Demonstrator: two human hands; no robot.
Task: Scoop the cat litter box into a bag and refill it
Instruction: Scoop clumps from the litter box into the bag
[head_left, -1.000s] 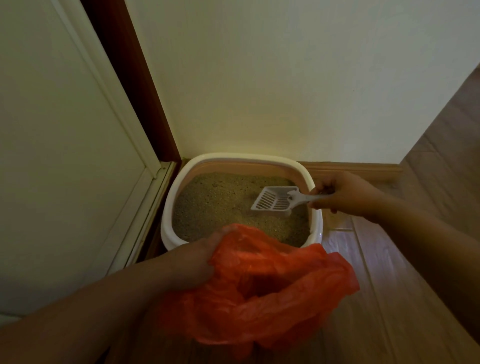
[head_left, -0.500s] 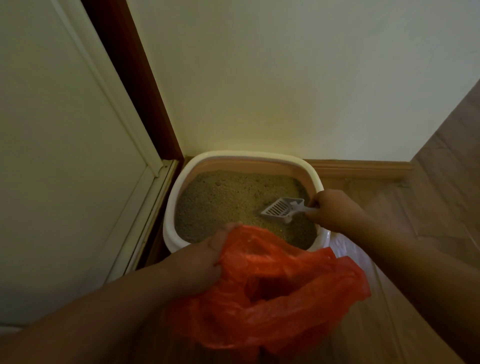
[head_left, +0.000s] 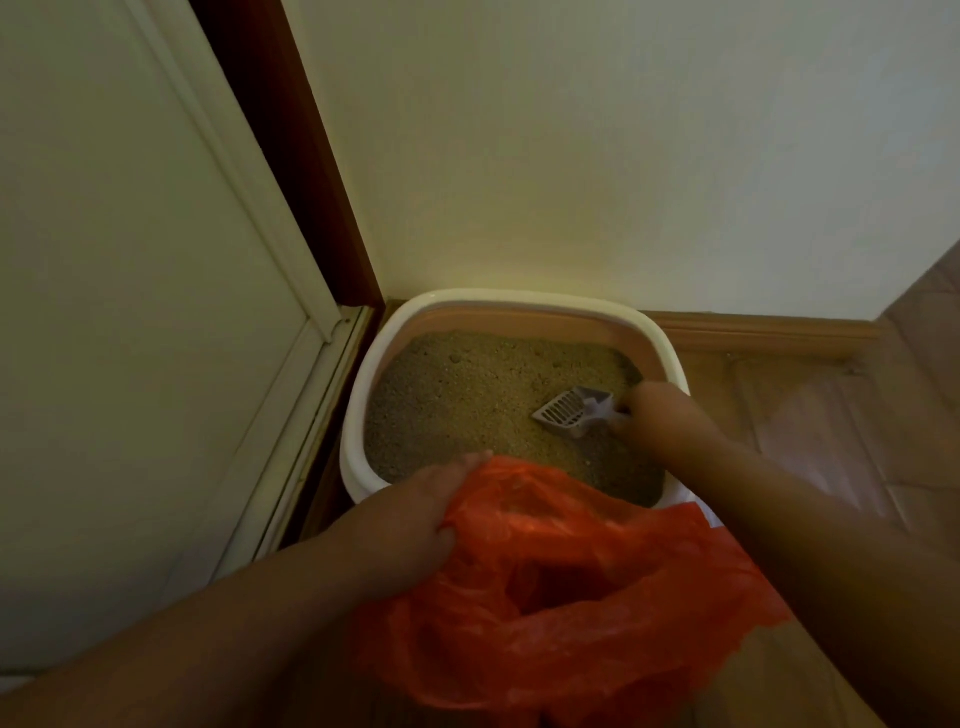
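A white-rimmed litter box (head_left: 519, 300) stands in the corner of the room, filled with sandy brown litter (head_left: 478, 395). My right hand (head_left: 660, 415) grips the handle of a white slotted scoop (head_left: 569, 413), whose head rests tilted on the litter at the box's right side. My left hand (head_left: 405, 525) grips the left edge of an orange plastic bag (head_left: 561, 592), held with its mouth open just in front of the box. The bag hides the box's near rim.
A white door and its frame (head_left: 156, 312) fill the left side. A pale wall (head_left: 623, 156) with a wooden baseboard (head_left: 758, 332) runs behind the box. Wood floor (head_left: 810, 415) lies to the right, with something white (head_left: 696, 501) by the box's near right corner.
My right hand has lowered the scoop from above the litter down onto its surface near the right side. The bag and my left hand have stayed in front of the box.
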